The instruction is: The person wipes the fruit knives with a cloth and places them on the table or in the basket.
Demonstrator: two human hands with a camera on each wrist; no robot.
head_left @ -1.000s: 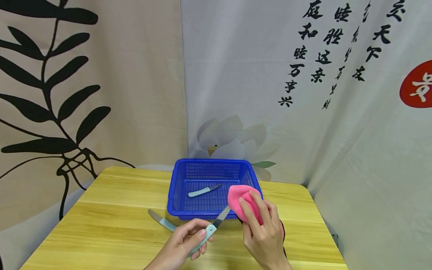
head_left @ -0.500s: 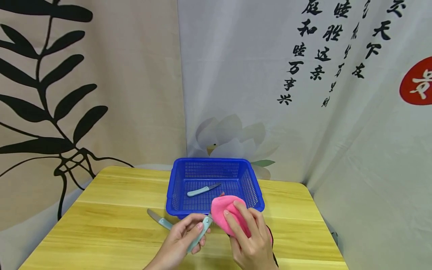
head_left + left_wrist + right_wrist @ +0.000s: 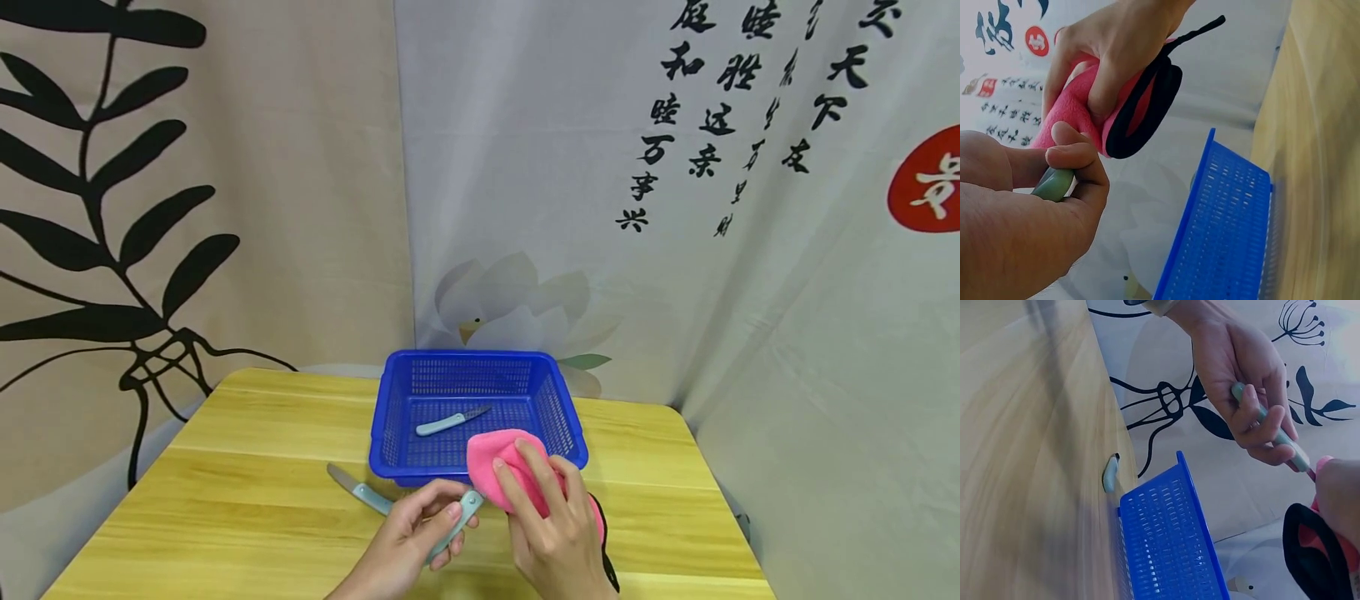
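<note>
My left hand (image 3: pixel 405 533) grips a folding knife by its pale blue-green handle (image 3: pixel 459 523), thumb along the side. In my right hand (image 3: pixel 558 537) is a pink cloth (image 3: pixel 487 454) with black trim and a cord, pinched around the knife's blade. The cloth hides nearly all of the blade; only a sliver (image 3: pixel 1311 474) shows beside the handle in the right wrist view. Just beyond my left hand, a second folding knife (image 3: pixel 370 497) lies unfolded on the table. A third knife (image 3: pixel 441 426) lies unfolded inside the blue basket (image 3: pixel 468 354).
The plastic mesh basket stands on the wooden table (image 3: pixel 247 467) behind both hands, its front wall close to the cloth. A printed curtain (image 3: pixel 315 208) hangs behind the table and along its right side.
The cloth has moved left from near the blade's tip to the handle end, covering the blade that showed before. Over the last half second, the knife handle has shifted slightly right.
</note>
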